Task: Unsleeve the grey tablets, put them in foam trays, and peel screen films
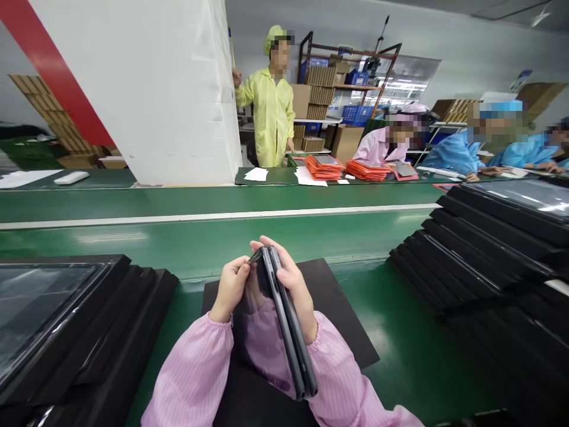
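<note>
Two dark slim tablets stand on edge together above the bench, tilted, their long rounded sides towards me. My right hand [297, 287] is closed around their far upper part, thumb on the edge of the right tablet [297, 332]. The glossy screen of the left tablet [263, 341] faces left and reflects my pink sleeve. At that screen's upper corner my left hand [230, 289] is closed in a pinch on what looks like a corner of thin screen film [256, 256]. Beneath them lies a black flat sheet [340, 323].
Black trays with tablets are stacked at left [120, 320] and, higher, at right [484, 237]. A green bench [195, 231] with a white strip runs across. Beyond it are orange-red packets [323, 169], a white pillar [178, 89], a standing person in yellow [271, 112] and several seated people.
</note>
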`<action>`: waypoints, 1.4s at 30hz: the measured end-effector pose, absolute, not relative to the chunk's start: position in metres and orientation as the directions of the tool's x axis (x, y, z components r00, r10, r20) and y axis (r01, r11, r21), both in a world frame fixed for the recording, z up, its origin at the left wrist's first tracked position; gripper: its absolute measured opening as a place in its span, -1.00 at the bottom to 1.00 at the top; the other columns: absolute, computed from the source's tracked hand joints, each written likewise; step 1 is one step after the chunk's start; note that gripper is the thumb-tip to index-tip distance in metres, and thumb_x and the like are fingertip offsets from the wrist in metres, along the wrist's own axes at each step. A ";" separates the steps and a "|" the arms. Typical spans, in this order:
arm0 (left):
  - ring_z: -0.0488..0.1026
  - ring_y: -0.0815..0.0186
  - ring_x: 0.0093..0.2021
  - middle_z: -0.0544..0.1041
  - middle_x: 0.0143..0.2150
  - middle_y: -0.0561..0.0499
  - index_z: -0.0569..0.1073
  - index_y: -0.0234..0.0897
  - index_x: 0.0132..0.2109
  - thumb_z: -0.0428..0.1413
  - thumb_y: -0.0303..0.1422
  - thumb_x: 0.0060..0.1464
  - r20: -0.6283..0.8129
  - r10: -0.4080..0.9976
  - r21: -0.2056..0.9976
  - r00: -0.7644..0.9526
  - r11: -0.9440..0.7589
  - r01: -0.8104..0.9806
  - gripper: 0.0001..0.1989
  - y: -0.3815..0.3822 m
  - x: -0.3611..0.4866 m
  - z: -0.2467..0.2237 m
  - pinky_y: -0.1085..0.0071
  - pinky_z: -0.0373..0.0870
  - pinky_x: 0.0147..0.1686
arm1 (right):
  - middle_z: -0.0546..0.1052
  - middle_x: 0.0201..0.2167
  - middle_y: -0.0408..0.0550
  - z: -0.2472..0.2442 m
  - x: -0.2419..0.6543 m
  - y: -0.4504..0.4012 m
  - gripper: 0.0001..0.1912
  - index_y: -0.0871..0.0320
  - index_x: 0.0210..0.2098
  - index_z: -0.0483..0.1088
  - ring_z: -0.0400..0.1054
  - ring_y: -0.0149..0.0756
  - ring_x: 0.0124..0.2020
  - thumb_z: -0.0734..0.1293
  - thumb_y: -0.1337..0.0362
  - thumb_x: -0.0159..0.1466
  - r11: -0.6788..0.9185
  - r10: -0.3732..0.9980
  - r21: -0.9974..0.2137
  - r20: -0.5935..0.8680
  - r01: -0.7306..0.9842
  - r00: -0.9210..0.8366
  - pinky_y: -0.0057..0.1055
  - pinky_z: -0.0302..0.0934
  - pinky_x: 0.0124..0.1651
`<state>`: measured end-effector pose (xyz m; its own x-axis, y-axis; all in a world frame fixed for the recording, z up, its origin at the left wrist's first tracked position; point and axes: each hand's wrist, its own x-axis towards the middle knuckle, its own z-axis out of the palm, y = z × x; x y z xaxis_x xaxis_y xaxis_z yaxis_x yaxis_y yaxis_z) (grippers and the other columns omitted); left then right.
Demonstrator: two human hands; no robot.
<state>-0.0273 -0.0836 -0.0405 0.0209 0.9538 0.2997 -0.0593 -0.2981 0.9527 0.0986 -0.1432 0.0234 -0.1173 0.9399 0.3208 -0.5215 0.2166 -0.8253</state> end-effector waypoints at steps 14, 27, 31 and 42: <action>0.21 0.35 -0.50 0.33 -0.53 0.06 0.39 -0.30 -0.48 0.11 0.24 -0.05 0.317 0.946 0.948 0.065 -0.313 -0.062 -0.39 -0.082 -0.027 -0.049 0.42 0.16 -0.47 | 0.57 0.01 0.05 0.024 0.093 -0.140 -0.52 0.19 0.01 0.47 0.36 -0.06 0.14 0.23 0.19 0.13 0.134 0.976 -0.677 0.215 -0.724 -0.020 -0.22 0.19 0.25; 0.21 0.32 -0.50 0.32 -0.55 0.05 0.37 -0.27 -0.52 0.07 0.26 -0.02 0.346 0.934 0.938 0.089 -0.342 -0.061 -0.38 -0.085 -0.026 -0.047 0.37 0.12 -0.45 | 0.58 -0.03 0.04 0.032 0.088 -0.149 -0.51 0.16 -0.02 0.45 0.45 -0.08 -0.03 0.23 0.22 0.06 0.109 0.990 -0.674 0.139 -0.730 0.020 -0.23 0.35 0.07; 0.16 0.33 -0.54 0.28 -0.60 0.06 0.35 -0.25 -0.56 0.04 0.32 -0.08 0.350 0.931 0.936 0.104 -0.346 -0.060 -0.34 -0.089 -0.024 -0.042 0.37 0.08 -0.49 | 0.58 -0.04 0.01 0.034 0.085 -0.158 -0.54 0.13 -0.04 0.46 0.47 -0.08 -0.07 0.23 0.23 0.07 0.137 0.988 -0.679 0.150 -0.722 0.046 -0.20 0.35 0.06; 0.15 0.34 -0.57 0.23 -0.62 0.06 0.30 -0.20 -0.62 0.01 0.41 -0.19 0.248 0.956 0.961 0.158 -0.223 -0.161 -0.29 -0.089 -0.022 -0.041 0.32 0.16 -0.50 | 0.40 0.21 0.03 0.010 0.085 -0.152 -0.50 0.03 0.22 0.27 0.25 -0.08 0.24 0.09 -0.03 0.40 0.423 0.905 -0.839 0.410 -0.341 0.114 -0.08 0.12 0.29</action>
